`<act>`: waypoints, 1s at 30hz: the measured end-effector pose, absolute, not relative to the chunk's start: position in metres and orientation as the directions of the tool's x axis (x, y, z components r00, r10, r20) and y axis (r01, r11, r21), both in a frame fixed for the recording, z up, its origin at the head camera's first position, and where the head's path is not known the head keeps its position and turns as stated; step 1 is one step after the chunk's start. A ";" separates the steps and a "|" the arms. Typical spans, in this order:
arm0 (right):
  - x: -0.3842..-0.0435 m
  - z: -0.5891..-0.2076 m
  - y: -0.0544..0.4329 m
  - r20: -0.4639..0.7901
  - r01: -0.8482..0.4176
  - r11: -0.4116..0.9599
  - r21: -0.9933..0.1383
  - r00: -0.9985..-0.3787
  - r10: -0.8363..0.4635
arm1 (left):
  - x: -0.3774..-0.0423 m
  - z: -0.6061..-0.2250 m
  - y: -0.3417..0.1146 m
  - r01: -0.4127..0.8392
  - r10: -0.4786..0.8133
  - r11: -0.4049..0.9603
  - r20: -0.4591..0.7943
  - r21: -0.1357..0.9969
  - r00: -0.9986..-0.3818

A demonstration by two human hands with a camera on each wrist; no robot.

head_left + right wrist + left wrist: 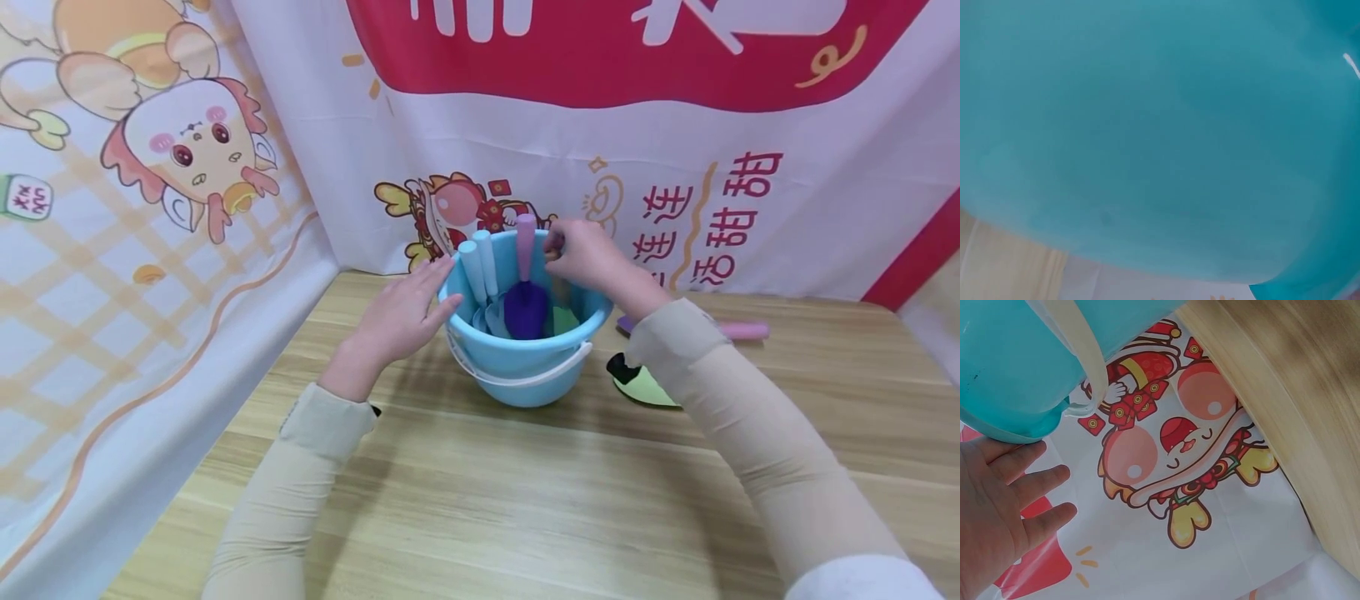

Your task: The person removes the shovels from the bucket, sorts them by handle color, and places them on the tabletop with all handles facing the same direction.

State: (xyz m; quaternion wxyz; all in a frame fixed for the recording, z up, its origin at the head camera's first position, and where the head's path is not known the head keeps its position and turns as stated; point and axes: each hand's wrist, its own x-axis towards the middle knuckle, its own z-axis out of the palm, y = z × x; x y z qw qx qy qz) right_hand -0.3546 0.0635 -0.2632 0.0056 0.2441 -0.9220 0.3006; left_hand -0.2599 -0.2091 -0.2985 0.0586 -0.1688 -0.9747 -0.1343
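Both arms point(772, 454) stretched out front, two totally different poses lol
From here, the left hand point(405, 310) has its fingers out pretty straight, thumb spread, while the right hand point(588, 257) has its fingers curled in.

Cannot make out, in the round light-blue plastic bucket point(525, 358), the handle of a light-green-bladed tool point(564, 321) — blurred beneath the right hand point(588, 254). Right of the bucket, cannot see all of a flat light-green, black-ended piece point(648, 389) — part-hidden behind a beige fabric sleeve point(731, 417).
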 end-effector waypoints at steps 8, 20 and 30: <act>-0.352 -0.263 0.069 0.170 -0.433 0.694 -0.576 -0.893 -0.416 | -0.260 -0.297 -0.210 0.348 0.316 0.907 0.162 0.237 -0.935; -0.342 -0.253 0.082 0.328 -0.492 0.647 -0.582 -0.871 -0.367 | -0.261 -0.299 -0.209 0.343 0.310 0.907 0.163 0.244 -0.937; -0.331 -0.247 0.097 0.430 -0.521 0.566 -0.639 -0.852 -0.299 | -0.263 -0.300 -0.210 0.340 0.308 0.907 0.162 0.249 -0.938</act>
